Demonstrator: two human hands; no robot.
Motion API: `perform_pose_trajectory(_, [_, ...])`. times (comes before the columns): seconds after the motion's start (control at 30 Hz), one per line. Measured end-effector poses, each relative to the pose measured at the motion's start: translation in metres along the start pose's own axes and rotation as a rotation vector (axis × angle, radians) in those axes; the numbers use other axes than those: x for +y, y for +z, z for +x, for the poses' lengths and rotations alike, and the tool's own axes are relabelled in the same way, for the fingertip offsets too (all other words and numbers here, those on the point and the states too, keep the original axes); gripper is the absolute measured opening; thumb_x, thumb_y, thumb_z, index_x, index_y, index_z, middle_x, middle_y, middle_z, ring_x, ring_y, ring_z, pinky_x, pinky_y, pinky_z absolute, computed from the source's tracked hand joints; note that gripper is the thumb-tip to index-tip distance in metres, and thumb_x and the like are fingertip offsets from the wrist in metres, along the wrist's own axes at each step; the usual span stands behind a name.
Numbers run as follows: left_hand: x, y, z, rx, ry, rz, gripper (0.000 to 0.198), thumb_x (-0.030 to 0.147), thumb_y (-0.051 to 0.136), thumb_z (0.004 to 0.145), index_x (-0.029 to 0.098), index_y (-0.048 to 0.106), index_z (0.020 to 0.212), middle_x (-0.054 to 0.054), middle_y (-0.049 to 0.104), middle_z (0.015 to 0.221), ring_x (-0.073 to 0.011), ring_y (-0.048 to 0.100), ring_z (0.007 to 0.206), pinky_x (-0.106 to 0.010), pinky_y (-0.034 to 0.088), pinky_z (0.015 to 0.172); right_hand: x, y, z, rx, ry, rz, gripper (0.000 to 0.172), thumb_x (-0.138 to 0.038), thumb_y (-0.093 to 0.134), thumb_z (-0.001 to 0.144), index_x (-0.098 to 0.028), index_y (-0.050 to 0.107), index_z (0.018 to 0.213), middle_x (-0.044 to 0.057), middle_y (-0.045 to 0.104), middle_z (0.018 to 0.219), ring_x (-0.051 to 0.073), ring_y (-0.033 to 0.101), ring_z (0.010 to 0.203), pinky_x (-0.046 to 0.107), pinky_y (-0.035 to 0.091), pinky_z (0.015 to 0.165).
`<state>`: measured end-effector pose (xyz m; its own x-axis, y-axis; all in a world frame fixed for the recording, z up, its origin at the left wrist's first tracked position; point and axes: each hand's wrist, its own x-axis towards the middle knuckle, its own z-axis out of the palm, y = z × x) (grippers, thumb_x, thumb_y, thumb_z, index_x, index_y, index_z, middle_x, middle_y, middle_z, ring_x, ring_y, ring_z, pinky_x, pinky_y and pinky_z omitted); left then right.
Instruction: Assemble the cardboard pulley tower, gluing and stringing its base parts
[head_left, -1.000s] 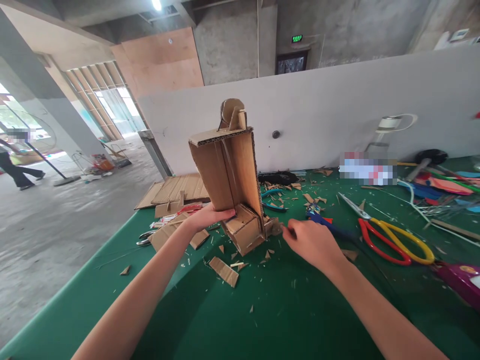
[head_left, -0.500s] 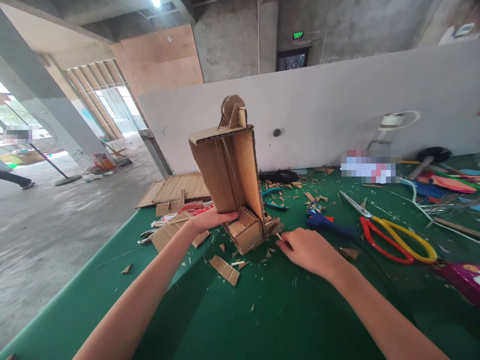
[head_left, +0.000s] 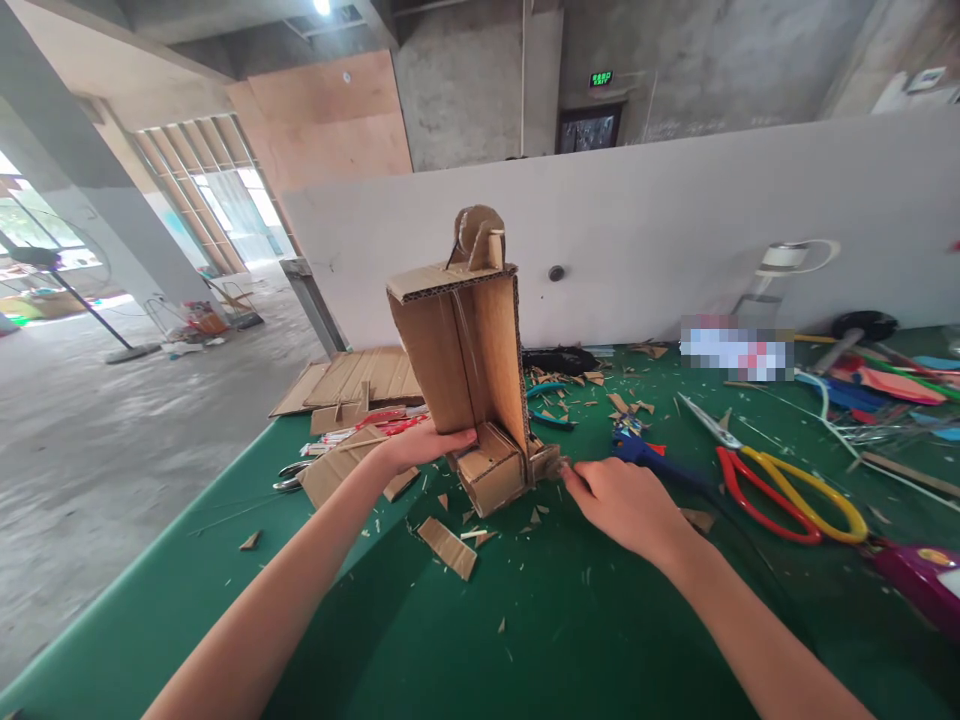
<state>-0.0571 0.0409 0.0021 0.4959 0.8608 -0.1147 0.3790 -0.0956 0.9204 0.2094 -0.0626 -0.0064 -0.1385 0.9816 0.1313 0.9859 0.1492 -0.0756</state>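
A tall open-fronted cardboard model [head_left: 491, 345] stands upright on the green table, with a round cardboard pulley [head_left: 480, 232] on top and strings running down inside it. At its lower left side, my left hand [head_left: 420, 443] grips the cardboard wall, thumb inside and the other fingers hidden behind. My right hand [head_left: 619, 500] pinches the small crank handle [head_left: 562, 465] that sticks out from the lower right of the model; the fingertips cover most of it. Below the model's front lie a cardboard strip [head_left: 448, 547] and several small scraps.
Right of my right hand lie a blue hot glue gun [head_left: 660, 460], scissors [head_left: 772, 490] with red and yellow handles, and a purple object [head_left: 919, 580]. Cardboard sheets [head_left: 360, 380] rest at the back left. A white partition [head_left: 637, 220] rises behind the table [head_left: 480, 640].
My right hand's fingers have turned slightly at the crank handle, which shows less now. The left hand keeps its grip. A person's leg at far left has left the view.
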Motion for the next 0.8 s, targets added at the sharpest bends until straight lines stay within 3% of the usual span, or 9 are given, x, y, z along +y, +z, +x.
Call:
perform_pose_trajectory(0.2, [0.005, 0.005, -0.004, 0.103, 0.088, -0.333, 0.056, 0.045, 0.072, 0.063, 0.017, 0.061, 0.110, -0.008, 0.062, 0.117, -0.0273, 0.054, 0.111, -0.040, 0.040, 0.098, -0.001, 0.002, 0.000, 0.042, -0.002, -0.089, 0.042, -0.033, 0.027, 0.093, -0.020, 0.061, 0.074, 0.006, 0.066, 0.066, 0.021, 0.065, 0.060, 0.026, 0.027, 0.047])
perform_pose_trajectory(0.33, [0.008, 0.021, -0.002, 0.146, 0.087, -0.588, 0.054, 0.034, 0.072, 0.058, 0.014, 0.061, 0.107, -0.010, 0.067, 0.105, -0.0288, 0.060, 0.101, -0.043, 0.043, 0.092, 0.002, 0.006, 0.003, 0.069, 0.014, -0.095, 0.038, -0.033, 0.028, 0.093, -0.020, 0.059, 0.075, 0.005, 0.065, 0.065, 0.021, 0.065, 0.060, 0.025, 0.028, 0.046])
perform_pose_trajectory(0.47, [0.003, 0.032, 0.000, 0.156, 0.050, -0.674, 0.045, 0.029, 0.067, 0.054, 0.013, 0.062, 0.095, -0.008, 0.069, 0.093, -0.0286, 0.062, 0.094, -0.042, 0.046, 0.087, 0.004, 0.006, 0.003, 0.107, 0.035, -0.053, 0.031, -0.032, 0.031, 0.092, -0.019, 0.059, 0.085, 0.006, 0.065, 0.068, 0.021, 0.064, 0.060, 0.026, 0.033, 0.046])
perform_pose_trajectory(0.63, [0.003, 0.040, -0.003, 0.236, 0.036, -0.621, 0.046, 0.033, 0.071, 0.053, 0.013, 0.061, 0.093, -0.007, 0.068, 0.090, -0.0270, 0.062, 0.091, -0.040, 0.047, 0.085, -0.009, -0.005, -0.005, 0.326, -0.071, 0.309, 0.039, -0.038, 0.035, 0.091, -0.018, 0.041, 0.124, 0.011, 0.060, 0.104, 0.022, 0.061, 0.088, 0.032, 0.047, 0.062])
perform_pose_trajectory(0.7, [0.008, 0.043, -0.005, 0.245, 0.053, -0.557, 0.050, 0.039, 0.074, 0.055, 0.013, 0.060, 0.095, -0.007, 0.068, 0.091, -0.0264, 0.062, 0.091, -0.039, 0.047, 0.085, -0.018, -0.008, -0.006, 0.333, -0.176, 0.518, 0.048, -0.041, 0.042, 0.088, -0.020, 0.033, 0.130, 0.011, 0.055, 0.112, 0.021, 0.057, 0.097, 0.034, 0.049, 0.075])
perform_pose_trajectory(0.77, [0.016, 0.046, -0.007, 0.276, 0.078, -0.498, 0.055, 0.046, 0.074, 0.057, 0.012, 0.059, 0.098, -0.008, 0.067, 0.094, -0.0262, 0.062, 0.091, -0.039, 0.047, 0.084, -0.026, -0.010, -0.003, 0.343, -0.181, 0.678, 0.054, -0.042, 0.047, 0.086, -0.020, 0.029, 0.132, 0.012, 0.052, 0.116, 0.021, 0.055, 0.099, 0.034, 0.049, 0.077])
perform_pose_trajectory(0.8, [0.020, 0.047, -0.008, 0.298, 0.091, -0.468, 0.058, 0.050, 0.072, 0.059, 0.011, 0.058, 0.100, -0.008, 0.066, 0.095, -0.0263, 0.061, 0.091, -0.039, 0.047, 0.084, -0.029, -0.011, 0.001, 0.364, -0.142, 0.753, 0.050, -0.041, 0.045, 0.087, -0.019, 0.031, 0.130, 0.012, 0.053, 0.113, 0.020, 0.056, 0.095, 0.033, 0.050, 0.073])
